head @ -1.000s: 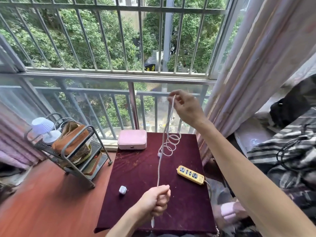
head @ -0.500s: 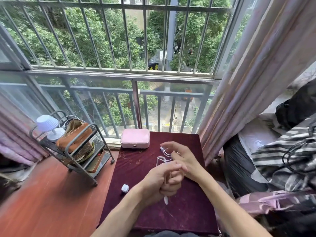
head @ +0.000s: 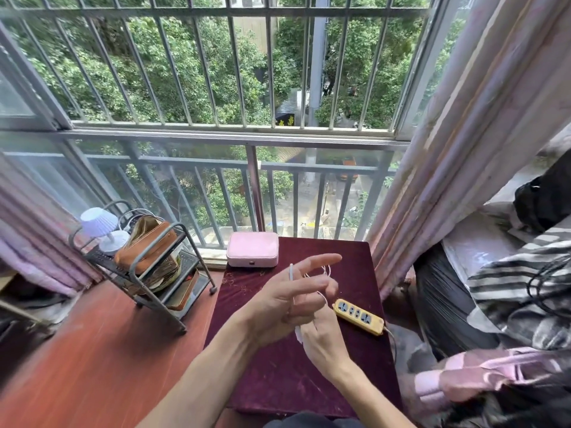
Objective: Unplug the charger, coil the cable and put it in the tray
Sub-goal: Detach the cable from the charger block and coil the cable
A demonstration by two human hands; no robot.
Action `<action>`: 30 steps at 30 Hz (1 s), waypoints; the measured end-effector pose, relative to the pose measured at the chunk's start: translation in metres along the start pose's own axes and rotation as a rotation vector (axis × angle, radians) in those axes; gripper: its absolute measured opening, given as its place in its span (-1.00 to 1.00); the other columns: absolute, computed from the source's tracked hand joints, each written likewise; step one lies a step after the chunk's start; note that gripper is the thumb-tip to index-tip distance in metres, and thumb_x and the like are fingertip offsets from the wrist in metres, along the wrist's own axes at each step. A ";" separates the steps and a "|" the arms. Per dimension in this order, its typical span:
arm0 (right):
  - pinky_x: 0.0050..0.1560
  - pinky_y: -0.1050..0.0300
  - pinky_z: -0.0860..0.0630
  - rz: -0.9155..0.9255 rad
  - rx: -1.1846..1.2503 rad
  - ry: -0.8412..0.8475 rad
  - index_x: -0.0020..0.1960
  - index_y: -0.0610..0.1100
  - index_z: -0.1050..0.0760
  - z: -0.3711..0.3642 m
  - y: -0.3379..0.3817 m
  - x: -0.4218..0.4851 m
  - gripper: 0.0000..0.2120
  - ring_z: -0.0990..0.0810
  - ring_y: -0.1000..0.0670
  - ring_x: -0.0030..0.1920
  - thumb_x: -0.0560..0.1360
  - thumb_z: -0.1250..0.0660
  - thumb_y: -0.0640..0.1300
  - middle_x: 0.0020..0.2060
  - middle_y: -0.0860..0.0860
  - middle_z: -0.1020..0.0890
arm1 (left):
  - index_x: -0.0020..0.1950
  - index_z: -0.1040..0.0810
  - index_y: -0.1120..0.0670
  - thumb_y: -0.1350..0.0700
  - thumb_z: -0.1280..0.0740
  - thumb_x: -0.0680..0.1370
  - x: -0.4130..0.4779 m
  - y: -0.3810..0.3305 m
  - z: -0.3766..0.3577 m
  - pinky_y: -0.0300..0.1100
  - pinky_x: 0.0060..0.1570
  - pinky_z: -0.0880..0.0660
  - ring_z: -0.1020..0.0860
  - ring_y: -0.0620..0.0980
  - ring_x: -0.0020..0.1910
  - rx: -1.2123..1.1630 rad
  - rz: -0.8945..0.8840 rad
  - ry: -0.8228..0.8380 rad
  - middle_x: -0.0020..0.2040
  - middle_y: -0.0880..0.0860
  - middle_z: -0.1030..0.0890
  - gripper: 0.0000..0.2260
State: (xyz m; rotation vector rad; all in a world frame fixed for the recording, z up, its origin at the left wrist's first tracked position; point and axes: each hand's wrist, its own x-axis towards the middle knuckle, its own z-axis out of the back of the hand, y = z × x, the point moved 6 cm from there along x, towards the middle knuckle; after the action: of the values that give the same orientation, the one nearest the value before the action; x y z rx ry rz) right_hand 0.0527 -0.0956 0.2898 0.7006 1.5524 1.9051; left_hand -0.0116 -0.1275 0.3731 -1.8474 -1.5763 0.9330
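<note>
The thin white cable [head: 291,273] is wound over my left hand [head: 278,304], which is raised above the dark red table [head: 278,381] with its fingers stretched out. One cable end sticks up beside the thumb, which pins it there. Thin loops of cable show behind the fingers. My right hand [head: 323,344] sits just below and pinches the cable near its white plug end. The yellow power strip [head: 358,316] lies on the table to the right with nothing plugged into it. The white charger cube is hidden behind my left forearm.
A pink box [head: 251,248] stands at the table's back edge. A metal shelf rack [head: 160,273] with a brown bag and a small white lamp [head: 99,223] stands on the floor at the left. Curtains and bedding crowd the right side; window bars run behind.
One second ago my right hand held the cable stretched high. It has come down under my left hand, which has opened its fingers with the cable wound over them.
</note>
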 end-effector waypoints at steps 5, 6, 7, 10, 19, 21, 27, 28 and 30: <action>-0.35 0.37 -0.29 0.117 -0.260 0.121 0.08 0.25 -0.55 0.012 0.007 -0.021 -0.78 -0.44 0.19 -0.42 0.73 -0.12 0.09 -0.35 0.29 -0.54 | 0.52 -0.37 0.15 0.24 -0.40 0.57 0.005 -0.008 0.020 -0.35 -0.61 -0.32 -0.50 -0.07 -0.43 -0.073 -0.017 -0.025 0.03 0.21 -0.62 -0.48; -0.31 0.36 -0.32 0.124 -0.351 0.158 0.15 0.21 -0.55 0.012 0.009 -0.025 -0.80 -0.49 0.20 -0.37 0.72 -0.14 0.12 -0.30 0.29 -0.57 | 0.52 -0.37 0.15 0.23 -0.45 0.54 0.006 -0.008 0.025 -0.31 -0.56 -0.39 -0.54 -0.03 -0.37 -0.082 -0.007 -0.046 0.06 0.23 -0.62 -0.44; -0.27 0.31 -0.40 0.122 -0.442 0.211 0.21 0.17 -0.53 0.010 0.012 -0.031 -0.81 -0.55 0.20 -0.30 0.71 -0.17 0.11 -0.23 0.27 -0.61 | 0.51 -0.38 0.14 0.23 -0.46 0.52 0.007 -0.007 0.030 -0.25 -0.47 -0.49 -0.59 0.01 -0.29 -0.087 0.008 -0.070 0.10 0.24 -0.63 -0.43; -0.07 0.08 -0.56 0.161 -0.688 0.213 0.27 0.11 -0.51 0.017 0.027 -0.038 -0.79 -0.65 0.11 -0.06 0.70 -0.20 0.09 -0.03 0.16 -0.69 | 0.50 -0.42 0.12 0.24 -0.42 0.55 0.009 -0.003 0.043 0.16 -0.01 -0.64 -0.66 0.11 0.03 -0.064 0.050 -0.121 0.20 0.22 -0.62 -0.49; -0.06 0.09 -0.55 0.287 -0.851 0.369 -0.02 0.06 -0.61 0.040 0.088 -0.034 -0.66 -0.63 0.10 -0.09 0.57 -0.20 0.27 -0.15 0.11 -0.67 | 0.47 -0.47 0.09 0.20 -0.32 0.60 0.004 0.011 0.053 0.19 0.24 -0.41 -0.59 0.07 0.23 0.217 0.258 -0.121 0.27 0.13 -0.62 -0.59; -0.14 0.29 -0.50 0.345 -0.799 0.350 -0.06 0.07 -0.64 0.050 0.107 -0.027 -0.70 -0.58 0.21 -0.15 0.55 -0.28 0.25 -0.19 0.17 -0.66 | 0.46 -0.47 0.14 0.24 -0.32 0.59 0.004 0.016 0.049 0.08 0.17 -0.45 -0.59 0.10 0.17 0.213 0.280 -0.096 0.26 0.17 -0.60 -0.58; -0.25 0.28 -0.47 0.339 -0.610 0.336 -0.04 0.09 -0.70 0.080 0.128 0.015 -0.85 -0.59 0.12 -0.21 0.56 -0.45 0.15 -0.20 0.19 -0.61 | 0.22 -0.63 0.12 0.17 -0.39 0.60 0.003 0.038 0.016 0.00 -0.01 -0.67 -0.69 0.10 -0.09 0.155 0.260 0.094 0.07 0.23 -0.67 -0.80; -0.28 0.32 -0.42 0.331 -0.576 0.327 -0.06 0.09 -0.71 0.084 0.128 0.021 -0.88 -0.55 0.12 -0.25 0.54 -0.50 0.12 -0.22 0.17 -0.59 | 0.23 -0.62 0.11 0.15 -0.36 0.64 0.003 0.040 0.011 -0.04 -0.10 -0.68 -0.68 0.09 -0.17 0.129 0.255 0.105 0.07 0.26 -0.65 -0.81; -0.31 0.41 -0.35 0.310 -0.484 0.316 -0.10 0.11 -0.70 0.091 0.124 0.030 -0.89 -0.48 0.16 -0.32 0.50 -0.55 0.12 -0.27 0.16 -0.56 | 0.20 -0.65 0.04 0.05 -0.28 0.68 0.003 0.042 0.002 -0.20 -0.37 -0.59 -0.58 -0.01 -0.38 0.139 0.249 0.114 -0.04 0.21 -0.66 -0.81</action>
State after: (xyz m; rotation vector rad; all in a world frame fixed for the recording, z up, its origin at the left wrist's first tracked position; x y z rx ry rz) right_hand 0.0834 -0.0321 0.4300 0.4562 1.1158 2.6011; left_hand 0.0131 -0.1323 0.3389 -1.9890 -1.2027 0.9983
